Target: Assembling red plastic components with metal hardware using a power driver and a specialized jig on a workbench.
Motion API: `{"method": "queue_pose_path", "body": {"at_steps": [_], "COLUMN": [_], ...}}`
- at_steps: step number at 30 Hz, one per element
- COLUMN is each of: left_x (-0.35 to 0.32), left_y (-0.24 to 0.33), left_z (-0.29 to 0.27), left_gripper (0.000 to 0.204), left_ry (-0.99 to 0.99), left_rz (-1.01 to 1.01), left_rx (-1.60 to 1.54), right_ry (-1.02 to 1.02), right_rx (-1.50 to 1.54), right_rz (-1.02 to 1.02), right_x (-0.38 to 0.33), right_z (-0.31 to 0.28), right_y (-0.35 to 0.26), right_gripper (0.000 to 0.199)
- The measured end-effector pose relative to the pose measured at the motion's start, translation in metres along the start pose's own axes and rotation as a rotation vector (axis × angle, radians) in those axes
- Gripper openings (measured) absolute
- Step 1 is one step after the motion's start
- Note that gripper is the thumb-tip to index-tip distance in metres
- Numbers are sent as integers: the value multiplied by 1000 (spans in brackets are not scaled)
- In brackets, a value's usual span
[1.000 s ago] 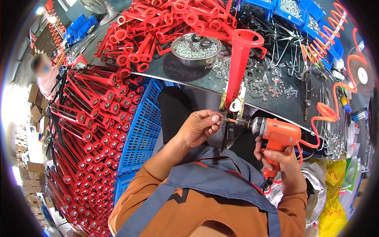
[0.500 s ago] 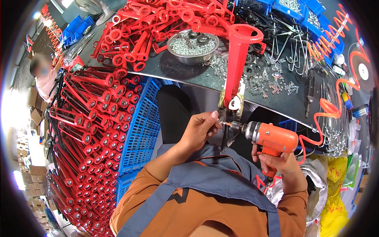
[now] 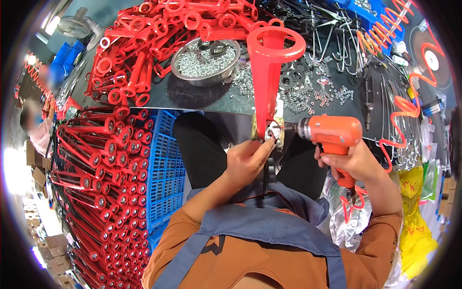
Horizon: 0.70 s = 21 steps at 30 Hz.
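My left hand (image 3: 248, 159) grips the lower end of an upright red metal part (image 3: 267, 77) that has a ring-shaped top, holding it just off the table's front edge. My right hand (image 3: 353, 161) holds an orange pneumatic screwdriver (image 3: 332, 135) by its pistol grip. The tool's tip points left and touches a small metal bracket (image 3: 274, 131) at the base of the red part. A red coiled air hose (image 3: 353, 204) hangs from the tool's handle.
A dark worktable (image 3: 211, 98) carries a metal bowl of small fasteners (image 3: 204, 59), loose nuts and washers (image 3: 308, 91), a heap of red parts (image 3: 144, 48) and metal hooks. A blue crate (image 3: 166, 168) full of red parts stands at my left. A person stands at far left.
The red part has been raised and turned more upright. The screwdriver has stayed pressed against its base while both hands shifted slightly right and up.
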State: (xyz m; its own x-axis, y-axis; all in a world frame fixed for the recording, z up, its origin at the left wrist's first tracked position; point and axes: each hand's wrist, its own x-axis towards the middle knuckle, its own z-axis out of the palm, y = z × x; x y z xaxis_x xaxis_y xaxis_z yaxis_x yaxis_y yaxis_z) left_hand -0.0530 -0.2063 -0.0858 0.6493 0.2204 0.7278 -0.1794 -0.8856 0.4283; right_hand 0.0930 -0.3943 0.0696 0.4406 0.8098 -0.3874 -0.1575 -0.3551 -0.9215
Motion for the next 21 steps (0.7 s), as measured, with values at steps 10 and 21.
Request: {"method": "queue_pose_path", "body": {"at_steps": [10, 21], "left_x": [-2, 5], "left_y": [-15, -16], "left_z": [16, 16], "left_gripper": [27, 22], "left_ry": [-4, -60], "left_rz": [29, -48], "left_rx": [-95, -167], "right_ry": [-267, -459], "right_rx": [-684, -995], "right_rz": [-80, 154], "right_x": [45, 96], "right_z": [2, 19], "right_y": [-59, -105], "right_gripper": [23, 20]}}
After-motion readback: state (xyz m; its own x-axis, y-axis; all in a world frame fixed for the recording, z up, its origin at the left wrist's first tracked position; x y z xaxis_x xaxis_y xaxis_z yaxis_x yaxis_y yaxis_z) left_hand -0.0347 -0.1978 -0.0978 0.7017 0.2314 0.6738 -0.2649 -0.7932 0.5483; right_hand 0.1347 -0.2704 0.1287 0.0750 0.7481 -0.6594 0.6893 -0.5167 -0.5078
